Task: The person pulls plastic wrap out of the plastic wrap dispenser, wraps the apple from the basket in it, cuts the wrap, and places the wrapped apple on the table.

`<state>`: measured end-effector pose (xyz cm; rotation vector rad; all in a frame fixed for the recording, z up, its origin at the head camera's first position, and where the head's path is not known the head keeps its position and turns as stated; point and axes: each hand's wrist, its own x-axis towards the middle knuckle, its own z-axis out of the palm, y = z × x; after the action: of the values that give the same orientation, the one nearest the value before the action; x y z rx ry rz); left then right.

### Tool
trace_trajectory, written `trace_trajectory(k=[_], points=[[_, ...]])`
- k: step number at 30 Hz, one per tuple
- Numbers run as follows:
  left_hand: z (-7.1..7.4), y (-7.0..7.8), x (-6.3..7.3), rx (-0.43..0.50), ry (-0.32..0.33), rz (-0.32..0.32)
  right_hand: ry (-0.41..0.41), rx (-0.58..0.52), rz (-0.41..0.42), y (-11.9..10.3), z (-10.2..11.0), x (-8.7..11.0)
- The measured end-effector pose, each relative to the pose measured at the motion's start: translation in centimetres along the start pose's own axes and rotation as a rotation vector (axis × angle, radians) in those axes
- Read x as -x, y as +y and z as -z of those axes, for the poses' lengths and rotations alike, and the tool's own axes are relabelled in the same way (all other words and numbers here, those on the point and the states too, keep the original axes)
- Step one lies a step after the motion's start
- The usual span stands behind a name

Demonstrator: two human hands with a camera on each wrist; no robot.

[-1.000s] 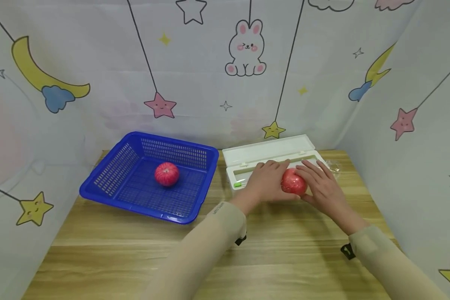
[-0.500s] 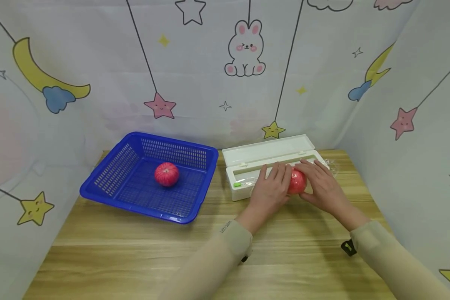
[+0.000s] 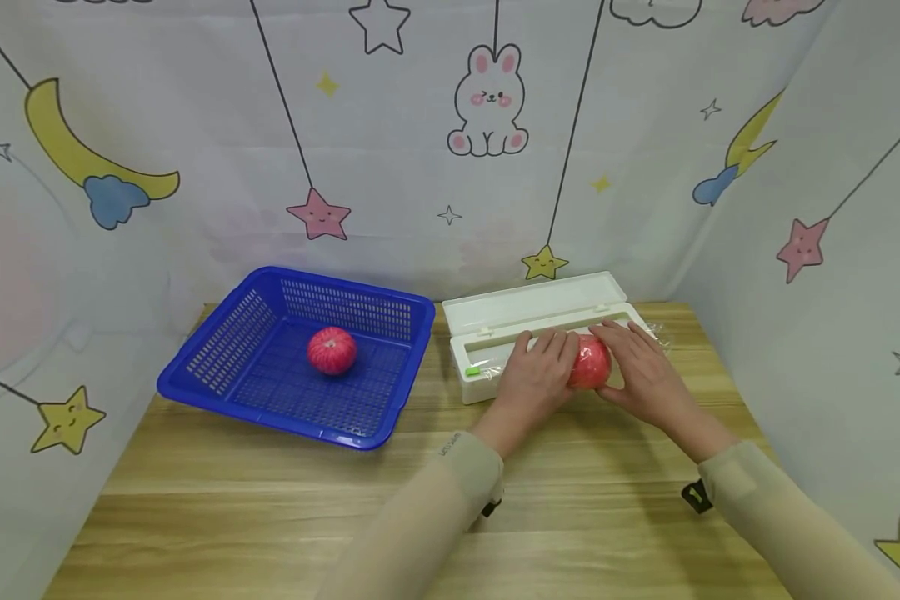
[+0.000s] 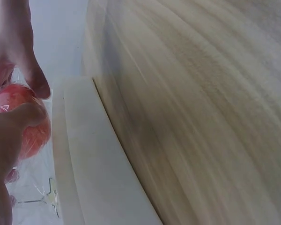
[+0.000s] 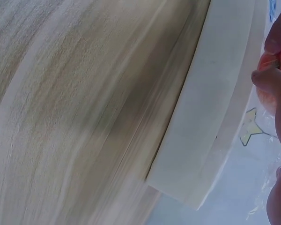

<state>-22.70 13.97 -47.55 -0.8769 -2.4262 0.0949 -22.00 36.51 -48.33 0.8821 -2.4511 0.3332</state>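
A red apple (image 3: pixel 590 363), covered in shiny clear film, is held between my two hands over the front of an open white cling film box (image 3: pixel 474 388). My left hand (image 3: pixel 537 372) grips its left side; in the left wrist view the left thumb (image 4: pixel 30 114) presses on the apple (image 4: pixel 33 140). My right hand (image 3: pixel 640 367) holds the other side, and its thumb touches the apple (image 5: pixel 266 99) in the right wrist view. Clear film spreads from under the hands across the box, beside a green slider (image 3: pixel 473 372). The fingers partly hide the apple.
A blue plastic basket (image 3: pixel 255 418) stands left of the box, with another red apple (image 3: pixel 332 351) in it. The raised box lid (image 3: pixel 536 302) leans back near the printed curtain (image 3: pixel 390 150). The wooden table (image 3: pixel 270 517) extends toward me.
My left hand has turned from reaching sideways round the apple to lying with its fingers pointing forward on its left side. My right hand and the apple have shifted only slightly.
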Motion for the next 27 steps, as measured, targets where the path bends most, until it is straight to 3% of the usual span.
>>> trace_trajectory(k=[8,22,27], points=[[0.6,-0.5,-0.6,0.060,-0.042,-0.013,0.003,0.020,0.001,0.2,-0.1,-0.5],[-0.2,0.1,-0.6,-0.042,-0.020,0.009,-0.041,0.029,-0.021,0.4,0.4,-0.8],[0.7,-0.4,-1.5,-0.003,-0.086,0.018,-0.084,0.007,-0.058,0.7,1.1,-1.8]])
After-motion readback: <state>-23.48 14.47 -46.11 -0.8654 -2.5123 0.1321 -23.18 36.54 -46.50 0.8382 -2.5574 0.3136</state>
